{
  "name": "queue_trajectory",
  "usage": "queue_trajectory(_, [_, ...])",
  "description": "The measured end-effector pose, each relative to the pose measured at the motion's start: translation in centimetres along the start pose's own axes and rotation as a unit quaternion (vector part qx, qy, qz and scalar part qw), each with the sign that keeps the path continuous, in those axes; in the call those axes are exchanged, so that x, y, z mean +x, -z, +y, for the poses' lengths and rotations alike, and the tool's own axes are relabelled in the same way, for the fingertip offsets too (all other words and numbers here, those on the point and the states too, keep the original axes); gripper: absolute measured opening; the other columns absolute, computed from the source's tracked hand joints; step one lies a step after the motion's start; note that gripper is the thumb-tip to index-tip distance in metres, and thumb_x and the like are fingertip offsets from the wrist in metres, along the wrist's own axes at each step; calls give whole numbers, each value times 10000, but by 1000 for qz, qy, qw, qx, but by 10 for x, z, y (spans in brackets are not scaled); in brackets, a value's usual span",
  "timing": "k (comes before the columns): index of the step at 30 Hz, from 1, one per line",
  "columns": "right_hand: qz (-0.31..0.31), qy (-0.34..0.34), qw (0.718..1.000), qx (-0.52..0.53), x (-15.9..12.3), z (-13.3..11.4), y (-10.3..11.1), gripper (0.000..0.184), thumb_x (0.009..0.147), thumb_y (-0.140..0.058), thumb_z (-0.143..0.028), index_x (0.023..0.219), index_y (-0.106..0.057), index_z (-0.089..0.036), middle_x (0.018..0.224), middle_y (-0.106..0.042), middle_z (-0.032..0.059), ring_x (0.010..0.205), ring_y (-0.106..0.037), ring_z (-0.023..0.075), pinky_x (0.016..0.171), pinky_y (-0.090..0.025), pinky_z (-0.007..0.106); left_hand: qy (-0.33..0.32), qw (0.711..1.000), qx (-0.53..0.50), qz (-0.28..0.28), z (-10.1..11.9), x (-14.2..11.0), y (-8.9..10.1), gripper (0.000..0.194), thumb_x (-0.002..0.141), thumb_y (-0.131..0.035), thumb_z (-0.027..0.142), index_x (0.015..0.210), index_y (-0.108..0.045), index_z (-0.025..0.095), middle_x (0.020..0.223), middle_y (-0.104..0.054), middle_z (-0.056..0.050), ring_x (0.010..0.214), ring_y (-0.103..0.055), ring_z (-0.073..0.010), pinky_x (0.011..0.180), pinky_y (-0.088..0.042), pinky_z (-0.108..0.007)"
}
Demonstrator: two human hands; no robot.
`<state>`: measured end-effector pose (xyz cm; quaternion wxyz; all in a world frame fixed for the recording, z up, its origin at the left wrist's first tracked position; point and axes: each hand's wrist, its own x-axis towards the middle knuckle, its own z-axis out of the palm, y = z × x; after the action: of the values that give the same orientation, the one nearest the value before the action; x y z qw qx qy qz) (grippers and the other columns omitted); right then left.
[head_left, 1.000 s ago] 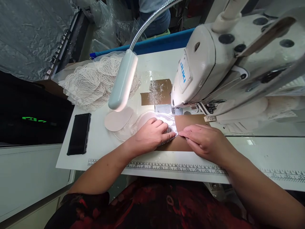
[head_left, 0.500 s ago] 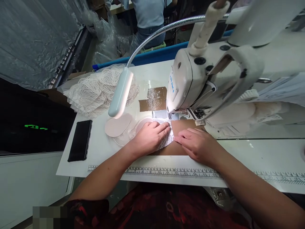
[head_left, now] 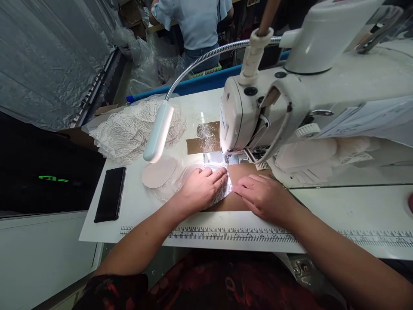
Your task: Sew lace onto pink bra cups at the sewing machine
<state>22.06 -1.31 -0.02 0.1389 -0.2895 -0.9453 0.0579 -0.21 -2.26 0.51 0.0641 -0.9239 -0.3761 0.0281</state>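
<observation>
Left hand [head_left: 201,189] lies over a white lace fabric piece [head_left: 224,193], its fingers close together on the upper surface; cannot tell whether they grip any of it. Right hand [head_left: 263,196] has narrowly bunched fingers, tips at the lace's right edge; a pinch there cannot be confirmed. The lace is on the white table [head_left: 338,211], just in front of the needle area of a white sewing machine [head_left: 238,116], partly over brown flat sheeting [head_left: 230,206]. Beige oval pad [head_left: 158,172] lies left of the left hand, below a lit pale-green lamp [head_left: 158,133]. Farther left: black rectangular phone [head_left: 110,193]; behind it, heaped cream lace pieces [head_left: 124,129].
</observation>
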Motion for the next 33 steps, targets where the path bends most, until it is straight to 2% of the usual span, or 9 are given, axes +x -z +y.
queue_trajectory(8, [22,1,1000,2,0,-1,-1,234,817,-471,-72,856,-681,-167,735,-600,50,711,-459,169,635,-303,290,41,994,-98,15,-1,3,1,424,897,-392,192,1294,-536,152,1385,-505,-92,882,-573,-206,732,-452,-357])
queue_trajectory(16, [32,-2,999,3,2,-2,-1,228,834,-467,-93,842,-682,-167,739,-595,48,726,-450,175,656,-313,289,38,992,-117,24,-3,6,1,441,881,-403,174,1302,-530,137,1399,-491,-92,889,-559,-219,770,-453,-371])
queue_trajectory(22, [39,-29,998,-31,8,0,-5,195,837,-485,-108,823,-673,-156,723,-577,41,718,-434,180,669,-307,300,17,994,-110,21,-17,10,-1,454,917,-371,231,1345,-488,132,1427,-457,-106,934,-529,-244,780,-436,-393])
queue_trajectory(29, [54,-65,995,-54,13,2,-9,210,855,-484,-130,928,-678,-160,761,-574,39,718,-412,179,662,-280,305,-26,996,-83,13,-32,11,0,440,911,-382,183,1331,-503,134,1422,-466,-97,1000,-497,-251,834,-419,-393])
queue_trajectory(33, [50,-72,994,-60,13,2,-9,213,863,-471,-136,915,-676,-157,756,-572,42,713,-411,177,641,-265,303,-53,994,-91,23,-34,11,-1,431,899,-405,151,1316,-515,144,1413,-479,-81,1081,-484,-253,873,-425,-384])
